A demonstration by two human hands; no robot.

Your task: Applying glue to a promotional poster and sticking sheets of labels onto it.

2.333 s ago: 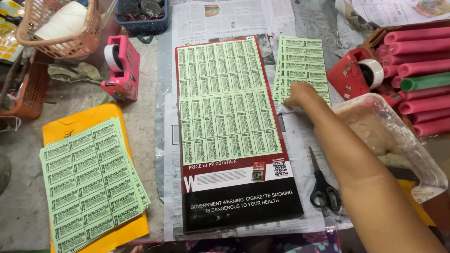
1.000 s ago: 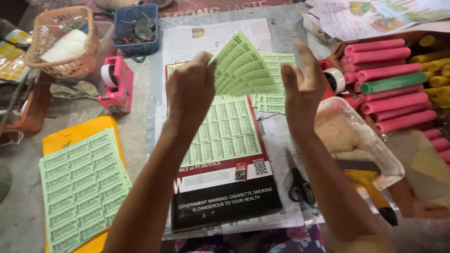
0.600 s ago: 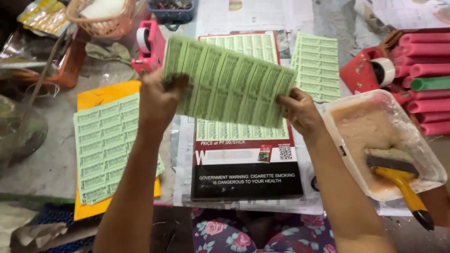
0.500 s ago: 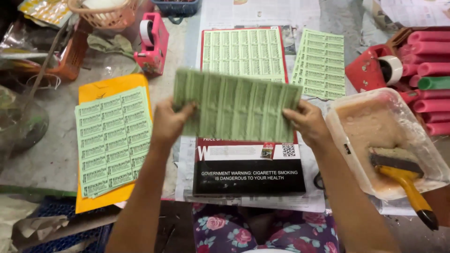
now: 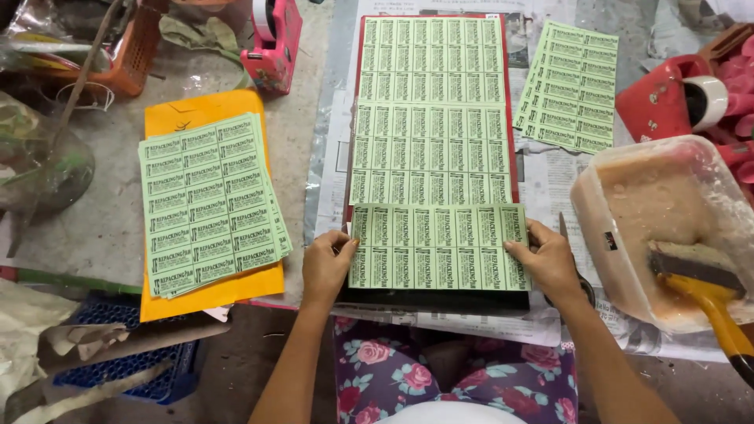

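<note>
Since the earlier frame you have lowered the green sheet [image 5: 438,246] from mid-air onto the board [image 5: 433,157], below the sheets already laid. Your left hand [image 5: 327,264] pinches its left edge, your right hand [image 5: 547,261] its right. Its long axis runs left-right. It is thin, flat printed paper, gridded into labels.

Grey tabletop [image 5: 118,228] — worn, stained. Directly on it: spread newspaper [image 5: 550,188] under the centre and right; an orange envelope [image 5: 204,294] at left; a pink tape dispenser [image 5: 273,47] at top; an orange basket [image 5: 129,55] in the top-left corner; a red tape dispenser [image 5: 667,98] at upper right.
</note>
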